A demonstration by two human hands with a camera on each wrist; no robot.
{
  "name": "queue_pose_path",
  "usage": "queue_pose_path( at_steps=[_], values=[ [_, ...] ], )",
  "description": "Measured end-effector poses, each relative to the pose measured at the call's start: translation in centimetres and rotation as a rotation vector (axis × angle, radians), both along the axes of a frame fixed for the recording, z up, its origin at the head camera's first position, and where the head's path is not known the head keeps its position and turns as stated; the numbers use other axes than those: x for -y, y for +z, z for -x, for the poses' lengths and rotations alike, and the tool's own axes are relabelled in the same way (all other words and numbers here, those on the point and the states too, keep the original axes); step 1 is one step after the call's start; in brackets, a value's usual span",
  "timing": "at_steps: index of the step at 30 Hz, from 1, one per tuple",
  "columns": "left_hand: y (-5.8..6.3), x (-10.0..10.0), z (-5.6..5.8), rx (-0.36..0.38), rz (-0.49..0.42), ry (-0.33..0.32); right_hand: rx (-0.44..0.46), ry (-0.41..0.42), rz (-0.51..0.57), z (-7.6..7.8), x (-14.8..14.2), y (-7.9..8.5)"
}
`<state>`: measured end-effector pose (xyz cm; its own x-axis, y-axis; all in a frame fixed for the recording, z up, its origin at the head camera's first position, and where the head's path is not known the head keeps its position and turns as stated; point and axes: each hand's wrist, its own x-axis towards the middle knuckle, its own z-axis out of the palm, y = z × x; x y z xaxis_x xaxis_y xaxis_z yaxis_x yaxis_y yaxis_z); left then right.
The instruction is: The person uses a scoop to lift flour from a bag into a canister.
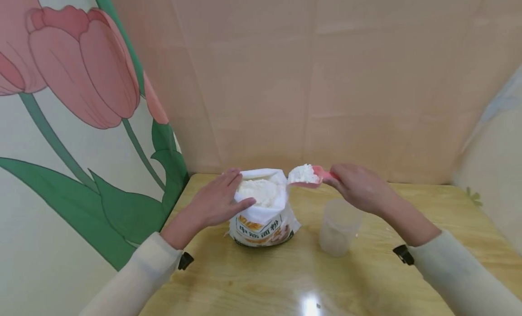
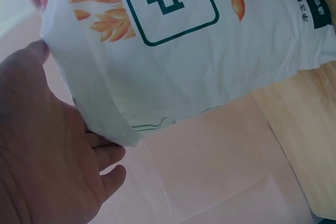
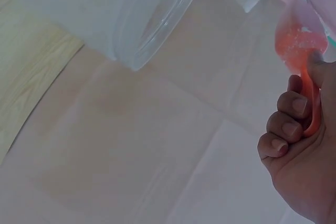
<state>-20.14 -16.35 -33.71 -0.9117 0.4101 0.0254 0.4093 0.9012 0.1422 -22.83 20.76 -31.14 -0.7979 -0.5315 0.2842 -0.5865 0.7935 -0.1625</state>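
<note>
A white bag of flour (image 1: 265, 230) stands with its mouth spread and flour (image 1: 259, 192) showing inside. My left hand (image 1: 218, 198) rests on the left of its rim, thumb toward the front and fingers toward the back. In the left wrist view the thumb and fingers of the left hand (image 2: 47, 140) lie along the bag's (image 2: 184, 66) upper edge. Just right of the bag, my right hand (image 1: 360, 187) grips a pink scoop (image 1: 318, 173) by its handle, heaped with flour. In the right wrist view the fingers curl round the scoop's handle (image 3: 311, 103).
A translucent plastic tub (image 1: 338, 230) with an open top stands below the right hand, right of the bag. All stands on a wooden table (image 1: 261, 279). Behind it hangs a beige sheet (image 1: 306, 89); a wall with painted tulips (image 1: 85, 66) is at left.
</note>
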Motion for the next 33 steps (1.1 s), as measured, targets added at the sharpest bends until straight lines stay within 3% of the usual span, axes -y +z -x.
queue_pose_path(
  at_steps=[15, 33],
  values=[
    [0.0, 0.2, -0.3, -0.006, -0.01, -0.01, -0.096, -0.002, 0.018, -1.7, -4.0, -1.2],
    [0.6, 0.0, -0.1, 0.022, -0.007, -0.013, -0.098, -0.054, 0.007, -4.0, -7.5, -2.9]
  ],
)
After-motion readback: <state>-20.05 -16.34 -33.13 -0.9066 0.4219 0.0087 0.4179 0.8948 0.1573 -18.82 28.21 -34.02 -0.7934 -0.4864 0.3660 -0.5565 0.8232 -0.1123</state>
